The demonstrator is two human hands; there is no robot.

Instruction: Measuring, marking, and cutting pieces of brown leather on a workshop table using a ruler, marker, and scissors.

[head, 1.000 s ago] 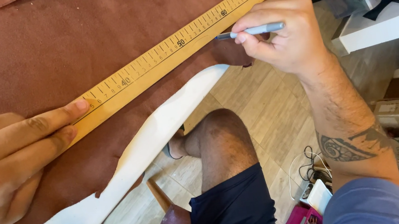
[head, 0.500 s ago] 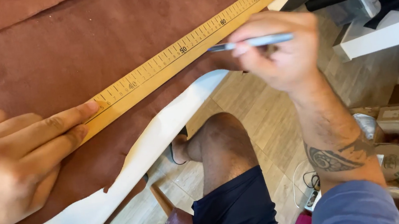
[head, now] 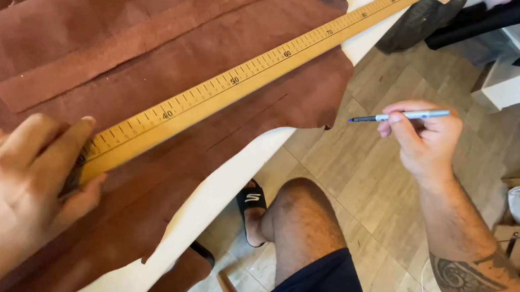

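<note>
The wooden ruler (head: 251, 81) lies slantwise across the brown leather (head: 147, 67) on the white counter (head: 212, 193), from centre left up to the upper right of the frame. The left hand (head: 6, 195) presses its near end with flat, spread fingers. The right hand (head: 423, 140), at centre right off the counter's edge, pinches a grey pen (head: 398, 117); for a straight line, I think the ruler needs firm pressure so it cannot slip.

L hand (head: 9, 195) on ruler (head: 251, 79), R hand (head: 425, 140) w/ pen (head: 398, 117)

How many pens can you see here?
1: a grey pen with a dark tip, pinched in the right hand out past the table edge over the wooden floor. Others could be hidden in the clutter at right.
</note>
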